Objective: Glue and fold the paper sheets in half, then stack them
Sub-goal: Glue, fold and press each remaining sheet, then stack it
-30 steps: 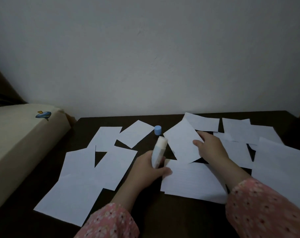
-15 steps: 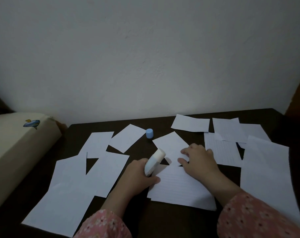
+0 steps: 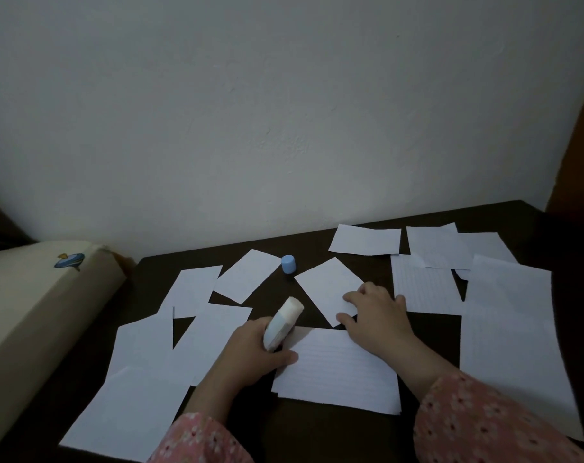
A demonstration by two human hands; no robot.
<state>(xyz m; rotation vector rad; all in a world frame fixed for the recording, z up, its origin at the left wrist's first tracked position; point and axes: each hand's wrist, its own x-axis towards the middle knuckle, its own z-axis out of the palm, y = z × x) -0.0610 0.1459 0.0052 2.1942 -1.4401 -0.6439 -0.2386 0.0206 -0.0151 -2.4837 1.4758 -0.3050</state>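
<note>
- Since a second ago, the right hand (image 3: 376, 317) has brought the small folded sheet (image 3: 329, 289) down flat onto the desk (image 3: 504, 218), where it earlier held it tilted up; the left hand (image 3: 250, 349) has barely shifted.
- Right fingers (image 3: 352, 297) lie fairly straight, slightly spread, pressing the sheet's near corner; the sheet reaches away from them toward the blue cap (image 3: 288, 264).
- Left fingers curl round the uncapped glue stick (image 3: 282, 324), its tip pointing up and away, clear of any paper.
- Just below both hands lies a lined sheet (image 3: 337, 369), flat and seemingly not yet folded; the left thumb touches its near-left edge.
- Judged step: sealing the fold on the small sheet. To do it well, slide the right fingers from the crease outward across the whole piece so the glued halves bond without bubbles, keeping edges aligned.
- Keeping the glue tip raised avoids smearing the lined sheet.
- More loose sheets lie scattered to either side of the hands; no stack is discernible.
</note>
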